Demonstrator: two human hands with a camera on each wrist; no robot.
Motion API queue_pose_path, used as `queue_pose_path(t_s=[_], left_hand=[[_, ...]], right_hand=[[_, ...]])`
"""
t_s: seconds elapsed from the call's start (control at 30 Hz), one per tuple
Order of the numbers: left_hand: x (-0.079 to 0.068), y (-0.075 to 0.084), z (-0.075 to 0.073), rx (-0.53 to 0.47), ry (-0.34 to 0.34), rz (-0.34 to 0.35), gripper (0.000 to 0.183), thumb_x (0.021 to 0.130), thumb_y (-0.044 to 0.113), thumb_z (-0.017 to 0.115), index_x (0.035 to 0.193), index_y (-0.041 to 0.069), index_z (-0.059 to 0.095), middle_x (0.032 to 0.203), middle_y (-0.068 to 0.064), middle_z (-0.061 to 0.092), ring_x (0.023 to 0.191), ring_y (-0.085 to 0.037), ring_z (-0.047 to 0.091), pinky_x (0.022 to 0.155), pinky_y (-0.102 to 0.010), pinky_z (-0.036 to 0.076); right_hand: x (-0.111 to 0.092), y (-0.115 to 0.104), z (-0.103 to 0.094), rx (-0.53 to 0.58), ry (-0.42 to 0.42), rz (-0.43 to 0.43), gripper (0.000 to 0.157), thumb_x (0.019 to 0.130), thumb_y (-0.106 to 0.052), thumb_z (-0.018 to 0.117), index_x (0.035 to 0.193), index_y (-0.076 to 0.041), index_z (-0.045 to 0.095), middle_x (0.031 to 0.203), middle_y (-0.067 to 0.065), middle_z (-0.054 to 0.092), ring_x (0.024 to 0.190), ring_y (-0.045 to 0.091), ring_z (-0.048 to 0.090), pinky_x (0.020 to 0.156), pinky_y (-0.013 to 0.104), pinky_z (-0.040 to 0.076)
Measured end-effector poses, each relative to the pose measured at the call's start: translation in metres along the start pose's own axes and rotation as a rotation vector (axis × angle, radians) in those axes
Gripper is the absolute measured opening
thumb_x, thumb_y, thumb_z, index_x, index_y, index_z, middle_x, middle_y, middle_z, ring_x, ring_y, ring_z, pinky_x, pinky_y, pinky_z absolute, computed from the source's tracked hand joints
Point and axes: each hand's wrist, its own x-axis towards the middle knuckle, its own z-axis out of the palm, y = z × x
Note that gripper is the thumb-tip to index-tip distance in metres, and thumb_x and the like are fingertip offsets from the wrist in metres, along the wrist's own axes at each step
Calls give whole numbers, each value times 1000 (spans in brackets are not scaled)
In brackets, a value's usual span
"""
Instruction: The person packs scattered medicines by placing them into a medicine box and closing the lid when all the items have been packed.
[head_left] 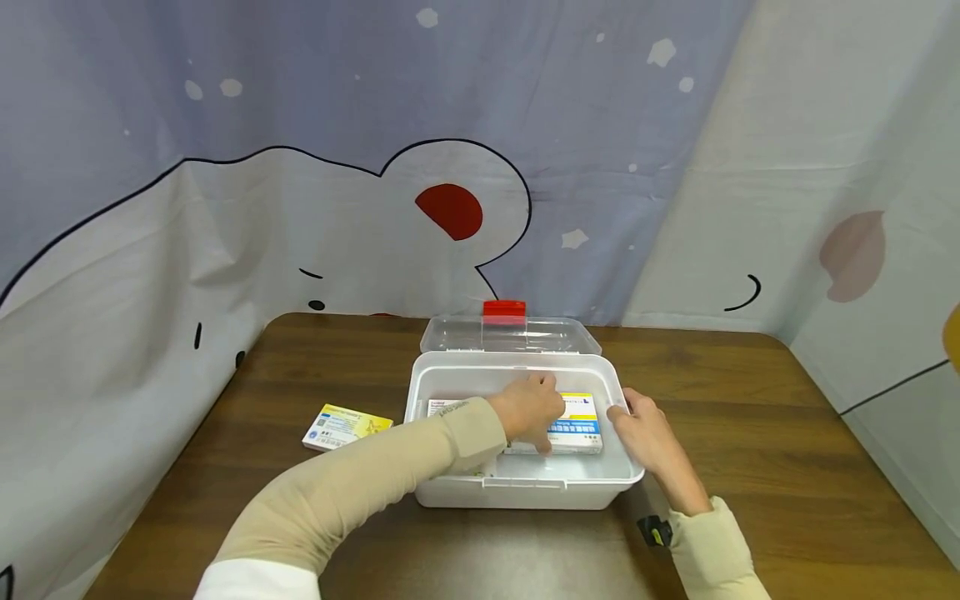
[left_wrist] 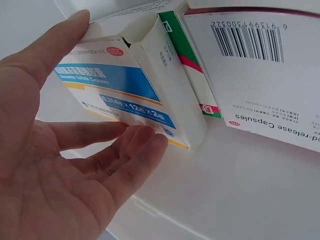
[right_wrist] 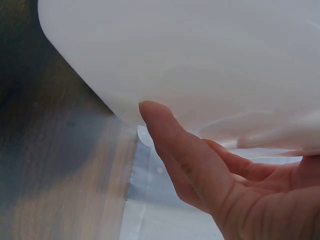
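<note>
A white plastic storage box (head_left: pixel 517 496) stands on the table, its clear lid (head_left: pixel 453 335) tipped open at the back. Inside it, my left hand (head_left: pixel 531 410) holds a blue, white and yellow medicine box (left_wrist: pixel 110 82), thumb along the upper edge and fingertips against the printed face. Beside that carton stand a green and pink box (left_wrist: pixel 190 70) and a white capsule box (left_wrist: pixel 250 75) with a barcode. My right hand (head_left: pixel 648 437) grips the storage box's right wall at the rim. In the right wrist view, that hand's fingers (right_wrist: pixel 160 120) lie along the white plastic.
A yellow and white medicine box (head_left: pixel 345 425) lies on the brown wooden table (head_left: pixel 735 433), left of the storage box and near my left forearm. A red clasp (head_left: pixel 504 312) sits on the lid. Behind the table hangs a printed curtain (head_left: pixel 337 225).
</note>
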Motion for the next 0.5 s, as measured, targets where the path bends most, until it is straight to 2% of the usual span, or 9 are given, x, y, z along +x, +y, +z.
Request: queue_pose_path(t_s=[0.5], left_hand=[[1, 1, -1, 25, -5, 0, 42, 71, 54, 70, 98, 22, 63, 99, -1, 50, 90, -15, 46, 74, -28, 47]], right_hand=[[-1, -1, -1, 8, -4, 14, 34, 89, -12, 44, 117, 6, 52, 102, 24, 61, 82, 30, 61, 59, 31, 51]])
